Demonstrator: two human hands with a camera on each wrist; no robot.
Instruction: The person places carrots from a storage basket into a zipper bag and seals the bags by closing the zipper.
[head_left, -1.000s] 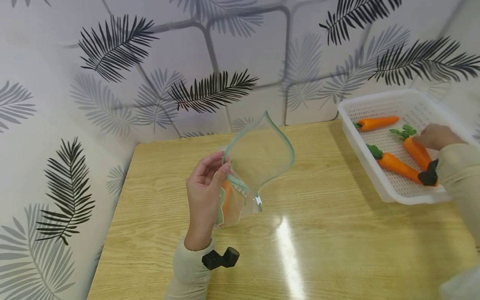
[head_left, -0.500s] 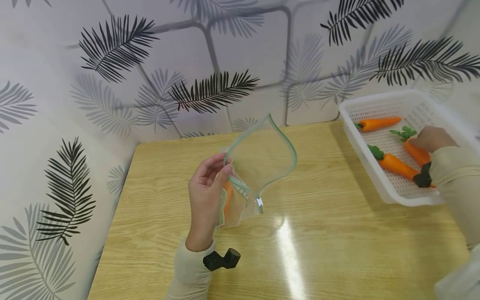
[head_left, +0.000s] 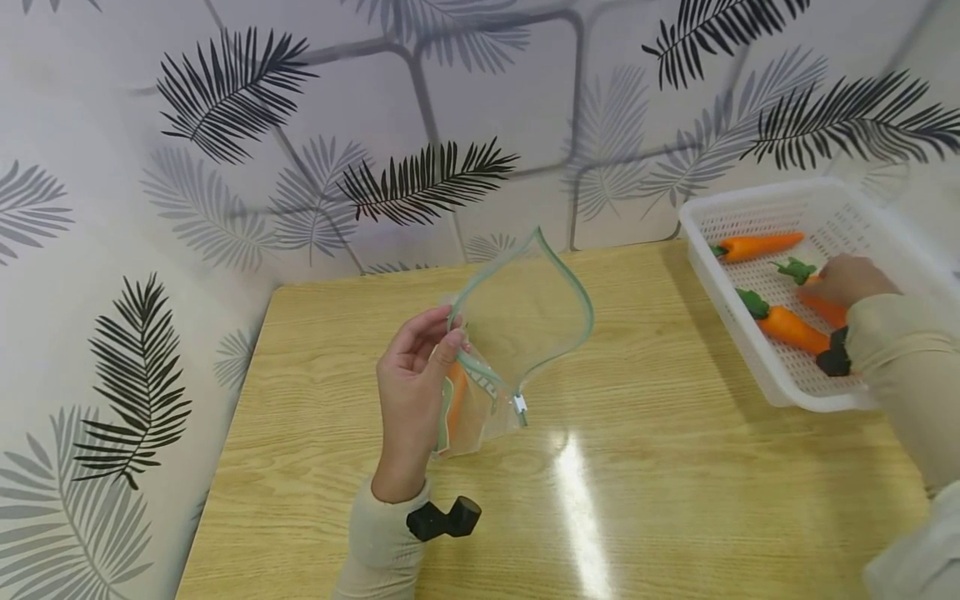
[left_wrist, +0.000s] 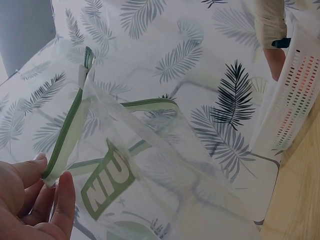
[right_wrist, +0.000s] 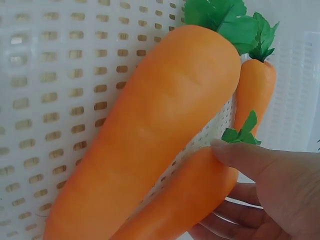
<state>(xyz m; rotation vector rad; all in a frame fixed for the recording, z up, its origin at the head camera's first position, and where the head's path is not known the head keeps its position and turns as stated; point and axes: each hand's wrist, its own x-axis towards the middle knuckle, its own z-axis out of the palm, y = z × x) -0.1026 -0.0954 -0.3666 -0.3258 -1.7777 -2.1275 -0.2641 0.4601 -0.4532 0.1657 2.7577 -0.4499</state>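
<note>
Leftward, my left hand (head_left: pixel 408 379) pinches the clear bag (left_wrist: pixel 135 170), likely limp and slippery, by its green rim (left_wrist: pixel 66 127). Rightward, inside the white basket (head_left: pixel 813 400), my right hand (right_wrist: pixel 280 190) grips a carrot (right_wrist: pixel 185 195) near its leafy top, probably light, firm, best held there.

Glare streaks the table (head_left: pixel 660 500), a soft shadow edges the basket (head_left: pixel 817 401), and the left wrist view looks dim.
</note>
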